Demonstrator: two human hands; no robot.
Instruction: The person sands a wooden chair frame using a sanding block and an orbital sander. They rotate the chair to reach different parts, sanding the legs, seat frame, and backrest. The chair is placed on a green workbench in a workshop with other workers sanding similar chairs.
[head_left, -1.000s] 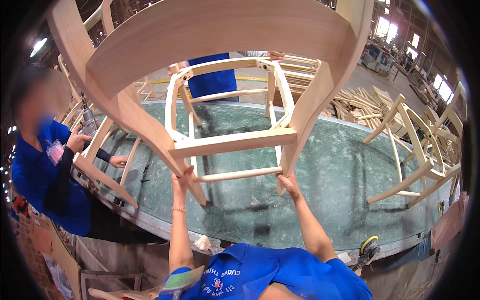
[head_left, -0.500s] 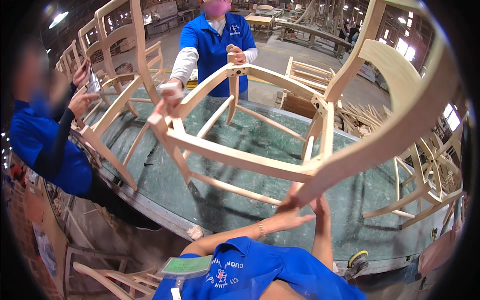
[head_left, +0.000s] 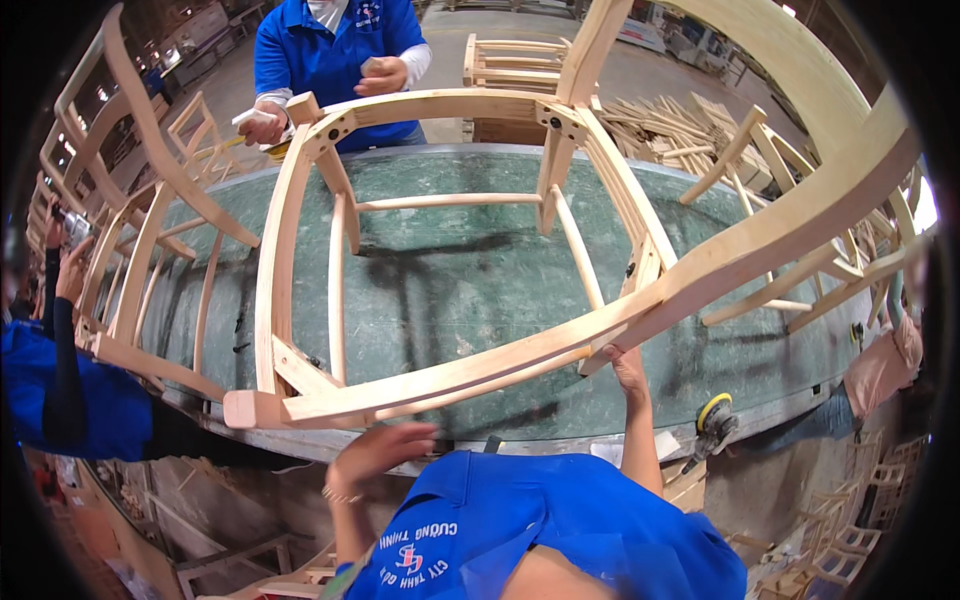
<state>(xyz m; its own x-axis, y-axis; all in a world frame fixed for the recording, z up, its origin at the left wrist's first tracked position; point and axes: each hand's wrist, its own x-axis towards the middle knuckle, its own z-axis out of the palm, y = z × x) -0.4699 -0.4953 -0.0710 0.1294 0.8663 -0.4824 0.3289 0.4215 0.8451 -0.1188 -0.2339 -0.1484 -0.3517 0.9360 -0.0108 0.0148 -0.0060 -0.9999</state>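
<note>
A pale unfinished wooden chair frame [head_left: 440, 385] stands on the green-topped worktable [head_left: 440, 280], its seat opening bare and its curved back at the right. My right hand [head_left: 628, 372] grips the frame at the near right corner, where the front rail meets the back post; part of its fingers is hidden behind the wood. Just below the near rail, my left hand [head_left: 385, 450] is held off the chair, slightly blurred, with its fingers stretched out and nothing in them.
Across the table, a person in blue [head_left: 335, 60] holds a white block [head_left: 262, 117]. Another worker [head_left: 75, 390] is beside more chairs [head_left: 150, 220] at the left. A yellow-padded sander [head_left: 715, 418] rests at the near right edge. Wooden pieces [head_left: 670, 130] are heaped beyond the table.
The chair frame has turned, and its near left corner has come closer to me. My left hand has let go of the back post and moved left; my right hand stays at the corner.
</note>
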